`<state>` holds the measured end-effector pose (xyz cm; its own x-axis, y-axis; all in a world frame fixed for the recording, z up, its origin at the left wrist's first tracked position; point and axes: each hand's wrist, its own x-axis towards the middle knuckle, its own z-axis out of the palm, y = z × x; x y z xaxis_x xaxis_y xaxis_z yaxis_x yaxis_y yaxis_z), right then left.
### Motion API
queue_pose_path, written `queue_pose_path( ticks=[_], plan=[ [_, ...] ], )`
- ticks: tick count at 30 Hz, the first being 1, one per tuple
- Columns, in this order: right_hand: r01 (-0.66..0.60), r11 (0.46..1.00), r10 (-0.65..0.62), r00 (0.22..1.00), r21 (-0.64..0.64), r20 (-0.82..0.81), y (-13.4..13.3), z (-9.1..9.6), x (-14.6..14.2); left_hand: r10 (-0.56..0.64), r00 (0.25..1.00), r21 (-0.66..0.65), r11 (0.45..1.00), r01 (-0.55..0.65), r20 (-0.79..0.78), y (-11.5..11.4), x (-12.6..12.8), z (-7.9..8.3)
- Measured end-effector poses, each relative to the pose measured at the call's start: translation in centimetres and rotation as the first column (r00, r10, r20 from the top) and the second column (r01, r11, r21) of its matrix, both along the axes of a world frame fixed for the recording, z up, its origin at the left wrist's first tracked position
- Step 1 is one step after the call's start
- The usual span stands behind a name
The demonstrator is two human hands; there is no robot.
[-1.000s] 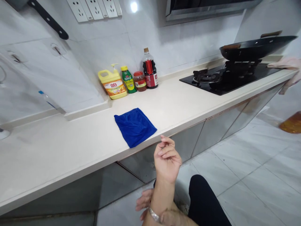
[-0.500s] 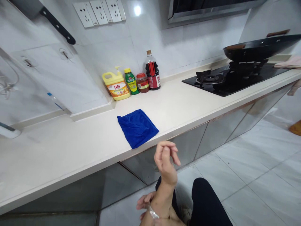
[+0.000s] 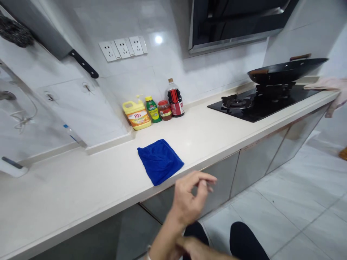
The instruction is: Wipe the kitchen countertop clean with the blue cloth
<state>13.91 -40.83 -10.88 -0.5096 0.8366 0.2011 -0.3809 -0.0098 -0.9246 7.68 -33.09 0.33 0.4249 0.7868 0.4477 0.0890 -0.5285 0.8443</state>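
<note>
Yellow jug (image 3: 137,116): red "立白"; green bottle (image 3: 153,110): lettering too small to read

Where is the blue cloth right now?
In the head view, the blue cloth lies on the counter just left of center, by its front edge, between the green bottle and the left hand.

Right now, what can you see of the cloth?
The cloth is deep blue, soft-looking fabric, roughly four-sided, lightly wrinkled, with a seam-like line along its right side. It lies nearly flat on the counter, its nearest corner at about the front edge. The left hand is apart from it. I can't tell whether it's folded.
</note>
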Motion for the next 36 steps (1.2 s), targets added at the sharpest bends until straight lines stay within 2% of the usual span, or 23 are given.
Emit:
queue_pose_path(
  ticks=[2,3,4,5,7,9,10,11,12,15,17,18,19,21,24,26,32,36],
  plan=[
    [0.101,0.974,-0.135,0.978,0.201,0.161,2.4,0.6,2.1,0.170,0.976,0.120,0.981,-0.155,-0.133,3.1,-2.5,1.4],
    [0.186,0.913,-0.288,0.924,0.362,0.251,3.9,1.1,3.4,0.264,0.947,0.156,0.959,-0.238,-0.181,4.9,-3.9,1.8],
    [0.257,0.799,-0.476,0.823,0.543,0.310,5.4,1.7,4.8,0.344,0.903,0.180,0.935,-0.305,-0.256,6.7,-5.2,2.0],
    [0.297,0.670,-0.629,0.714,0.680,0.308,7.0,2.3,6.3,0.424,0.829,0.215,0.905,-0.368,-0.365,8.4,-6.3,1.9],
    [0.349,0.460,-0.816,0.530,0.816,0.233,10.5,3.5,9.5,0.506,0.584,0.249,0.849,-0.465,-0.634,11.3,-7.8,1.2],
    [0.339,0.308,-0.923,0.333,0.889,0.193,14.1,4.4,12.5,0.468,0.356,0.239,0.815,-0.529,-0.809,13.1,-8.1,0.1],
    [0.301,0.273,-0.948,0.243,0.914,0.203,15.8,4.7,14.0,0.435,0.288,0.227,0.806,-0.546,-0.853,13.7,-7.8,-0.4],
    [0.250,0.265,-0.959,0.171,0.931,0.227,17.5,5.0,15.4,0.411,0.243,0.223,0.804,-0.551,-0.879,14.0,-7.4,-0.9],
    [0.200,0.283,-0.958,0.103,0.938,0.267,19.0,5.1,16.8,0.399,0.215,0.229,0.806,-0.545,-0.891,14.3,-6.9,-1.2],
    [0.090,0.447,-0.889,-0.070,0.890,0.453,22.7,5.4,20.5,0.376,0.142,0.264,0.829,-0.492,-0.916,15.0,-5.8,-1.9],
    [0.035,0.536,-0.836,-0.117,0.843,0.536,24.5,5.5,22.5,0.352,0.139,0.261,0.860,-0.439,-0.926,15.8,-5.9,-1.9],
    [0.008,0.554,-0.827,-0.114,0.833,0.551,25.1,5.5,23.3,0.341,0.149,0.256,0.875,-0.411,-0.928,16.4,-6.2,-1.9],
    [-0.014,0.555,-0.828,-0.102,0.832,0.551,25.6,5.4,23.9,0.333,0.159,0.251,0.887,-0.387,-0.929,17.0,-6.5,-1.9],
    [-0.023,0.522,-0.850,-0.089,0.852,0.519,26.0,5.0,24.5,0.322,0.181,0.243,0.902,-0.358,-0.929,18.5,-7.2,-1.7],
    [0.030,0.452,-0.884,-0.121,0.892,0.452,25.8,4.2,24.4,0.323,0.203,0.236,0.903,-0.359,-0.925,21.4,-7.8,-1.6],
    [0.061,0.429,-0.891,-0.136,0.901,0.434,25.4,3.7,24.0,0.333,0.204,0.240,0.895,-0.376,-0.921,23.6,-7.9,-1.6],
    [0.118,0.429,-0.886,-0.139,0.895,0.443,24.9,3.5,23.7,0.362,0.159,0.260,0.857,-0.445,-0.919,30.0,-7.5,-1.4],
    [0.139,0.436,-0.877,-0.156,0.889,0.454,24.8,3.8,23.5,0.365,0.152,0.267,0.857,-0.440,-0.918,33.7,-7.1,-1.3]
  ],
)
